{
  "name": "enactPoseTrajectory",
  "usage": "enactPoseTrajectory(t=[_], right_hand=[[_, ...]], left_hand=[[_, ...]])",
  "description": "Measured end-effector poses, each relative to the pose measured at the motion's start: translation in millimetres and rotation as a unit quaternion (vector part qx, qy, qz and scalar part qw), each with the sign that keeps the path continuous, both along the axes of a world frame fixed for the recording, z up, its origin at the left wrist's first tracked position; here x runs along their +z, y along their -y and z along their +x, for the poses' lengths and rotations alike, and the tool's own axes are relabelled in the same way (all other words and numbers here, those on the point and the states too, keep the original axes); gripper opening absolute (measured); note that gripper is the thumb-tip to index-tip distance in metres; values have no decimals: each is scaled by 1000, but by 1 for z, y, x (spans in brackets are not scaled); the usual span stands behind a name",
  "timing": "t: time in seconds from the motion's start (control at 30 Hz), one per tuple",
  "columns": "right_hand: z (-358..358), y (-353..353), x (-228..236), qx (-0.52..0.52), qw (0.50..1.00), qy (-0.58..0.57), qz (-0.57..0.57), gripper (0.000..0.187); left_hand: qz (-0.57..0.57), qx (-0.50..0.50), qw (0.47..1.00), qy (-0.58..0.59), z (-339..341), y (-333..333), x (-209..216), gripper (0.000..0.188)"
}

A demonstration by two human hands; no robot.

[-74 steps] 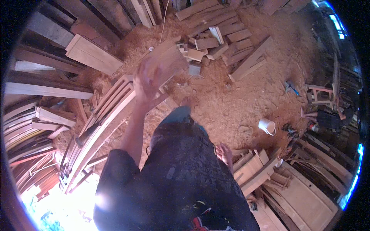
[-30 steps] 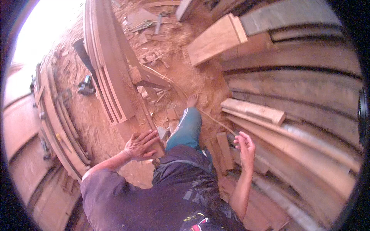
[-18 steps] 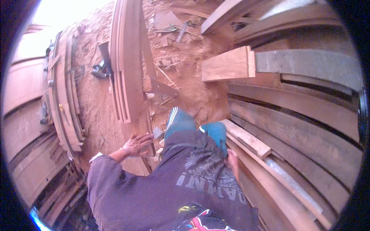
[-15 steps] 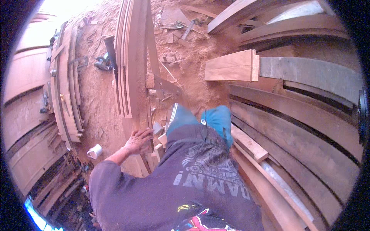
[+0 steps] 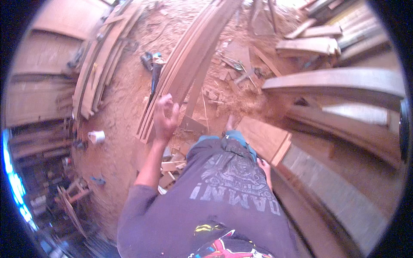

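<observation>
My left hand (image 5: 166, 118) is raised over the near end of a stack of long brown planks (image 5: 189, 56). Its fingers are loosely bent, the thumb stands apart, and I see nothing held in it; motion blurs it a little. Whether it touches the planks I cannot tell. At my right side, only part of my right hand (image 5: 264, 165) shows past the shirt, close to a pale stack of short boards (image 5: 264, 136). Its fingers are mostly hidden. A dark, long-handled object (image 5: 155, 79) lies along the left edge of the planks.
A dark and blue tool (image 5: 147, 61) and a white mug (image 5: 96, 137) are on the sawdust-covered floor to the left. Offcuts (image 5: 172, 165) lie by my legs. Thick beams (image 5: 335, 84) fill the right side; more planks (image 5: 92, 77) are stacked at the left.
My left hand has lifted from the wood near my leg and moved forward over the planks. My body and view have turned right, and part of my right hand now shows.
</observation>
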State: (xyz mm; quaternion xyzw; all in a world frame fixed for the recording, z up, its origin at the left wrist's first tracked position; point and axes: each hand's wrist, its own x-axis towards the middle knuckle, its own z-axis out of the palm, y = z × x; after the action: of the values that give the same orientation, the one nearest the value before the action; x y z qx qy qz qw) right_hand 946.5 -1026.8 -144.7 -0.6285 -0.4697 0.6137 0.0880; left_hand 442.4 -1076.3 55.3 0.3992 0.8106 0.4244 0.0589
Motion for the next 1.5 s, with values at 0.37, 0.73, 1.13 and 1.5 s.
enactPoseTrajectory(t=[0.37,0.73,1.13,1.5], right_hand=[[-50,-175,10,139,989,-36,-42,26],[-102,-261,-21,267,955,128,34,26],[-226,-420,28,289,952,26,-95,31],[-267,-501,61,111,981,14,-160,21]], left_hand=[[-145,254,956,-5,-98,-10,-66,72],[-134,408,903,27,-80,-49,-55,54],[-100,490,865,45,-70,-50,-65,42],[-184,484,852,-76,-37,-39,-80,55]])
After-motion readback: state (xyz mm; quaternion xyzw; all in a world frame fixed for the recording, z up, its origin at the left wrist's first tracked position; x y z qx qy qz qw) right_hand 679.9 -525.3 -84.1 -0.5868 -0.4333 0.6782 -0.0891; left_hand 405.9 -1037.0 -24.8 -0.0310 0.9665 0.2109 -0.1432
